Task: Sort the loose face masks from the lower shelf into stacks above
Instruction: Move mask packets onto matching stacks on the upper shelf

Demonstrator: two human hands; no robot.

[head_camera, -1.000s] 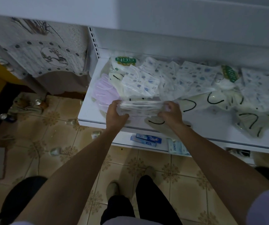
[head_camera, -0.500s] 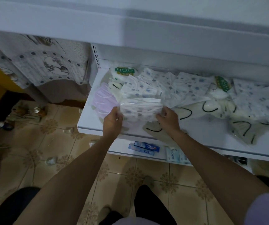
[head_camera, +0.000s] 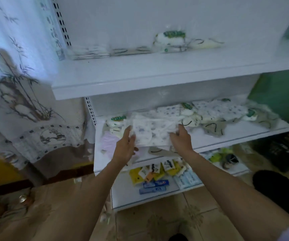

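We hold a bundle of masks point(head_camera: 151, 134) by its two ends. The left hand point(head_camera: 125, 147) pinches the left end between thumb and fingers. The right hand point(head_camera: 180, 140) has its fingers curled over the right end. The bundle is between our hands, just above the left front part of the lower shelf point(head_camera: 236, 134), with the front edge close under it.

We think the middle could sag, because nothing holds it up. Then some masks could slip out and drop on the floor point(head_camera: 157, 220). The bundle could also bump the front edge of the upper shelf point(head_camera: 140, 77) on the way up. A string might catch on the loose masks point(head_camera: 218, 112) behind.

The stacks point(head_camera: 91, 52) sit at the back left of the upper shelf.
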